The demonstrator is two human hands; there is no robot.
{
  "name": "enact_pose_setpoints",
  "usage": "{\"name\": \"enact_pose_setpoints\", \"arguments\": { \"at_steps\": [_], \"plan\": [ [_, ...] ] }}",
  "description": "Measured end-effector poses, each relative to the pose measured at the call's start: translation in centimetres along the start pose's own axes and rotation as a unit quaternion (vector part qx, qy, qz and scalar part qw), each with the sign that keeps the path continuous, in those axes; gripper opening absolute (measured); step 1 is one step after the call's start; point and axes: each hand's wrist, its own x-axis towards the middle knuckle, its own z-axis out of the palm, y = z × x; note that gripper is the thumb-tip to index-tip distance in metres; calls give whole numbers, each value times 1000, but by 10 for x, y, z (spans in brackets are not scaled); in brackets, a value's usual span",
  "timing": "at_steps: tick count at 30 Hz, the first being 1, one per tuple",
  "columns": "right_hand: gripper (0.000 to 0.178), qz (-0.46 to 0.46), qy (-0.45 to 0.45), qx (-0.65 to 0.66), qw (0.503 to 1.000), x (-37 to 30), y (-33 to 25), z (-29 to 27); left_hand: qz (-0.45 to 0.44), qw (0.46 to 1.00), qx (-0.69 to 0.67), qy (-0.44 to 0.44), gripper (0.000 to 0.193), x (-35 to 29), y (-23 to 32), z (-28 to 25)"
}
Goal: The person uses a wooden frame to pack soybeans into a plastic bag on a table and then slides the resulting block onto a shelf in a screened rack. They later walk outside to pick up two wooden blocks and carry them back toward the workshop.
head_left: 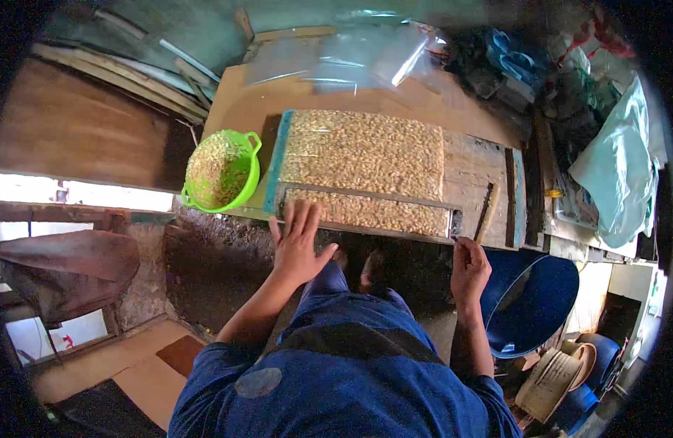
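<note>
**Two bare hands at the near edge of a wide slab of pale beans**

Seen from above, a person in a blue shirt (351,394) stands at a wooden worktop (478,164). On it lies the bean slab (365,150), a flat, roughly rectangular layer of tan, bean-like pieces under shiny clear film, with a teal strip (279,157) along its left edge. A narrow dark frame (373,195) rests along the slab's near part, its long bars running left to right.

The left hand (298,248) is at the slab's near left corner, palm down, fingers spread wide and grasping nothing; its fingertips reach the frame. The right hand (470,270) is just beyond the slab's near right corner, fingers curled, thumb and forefinger drawn together by the frame's end. Whether they pinch anything cannot be told.

Right of the slab, close above the right hand, lies a slim wooden tool with a dark, toothed edge (487,212). Left of the slab sits a bright green colander (250,182), partly filled with pale pieces (216,164). Beyond the slab's far edge are clear plastic sheets (343,62); a large blue tub (533,303) stands lower, nearer the person, to the slab's right.
</note>
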Motion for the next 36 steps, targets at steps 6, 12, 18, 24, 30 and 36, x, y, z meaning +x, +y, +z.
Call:
{"name": "enact_pose_setpoints", "arguments": {
  "at_steps": [6,12,18,24,30,36],
  "plan": [
    [10,26,55,49,997,5,-17,9,-74,995,-53,50,78,-40,-42,-14],
    [10,-47,50,-16,997,16,-63,21,-156,974,-129,105,71,-83,-91,15],
    [9,-46,6,-34,998,1,-87,48,-349,815,-435,158,42,-76,-158,52],
    [13,-2,28,-13,1000,-6,-83,46,-363,648,-631,223,38,-51,-192,53],
    [13,11,14,-95,995,-10,-109,35,-315,613,-670,277,72,-30,-180,18],
    [12,74,45,-77,993,-23,-83,25,-300,648,-644,273,81,-19,-179,8]
  ]
}}
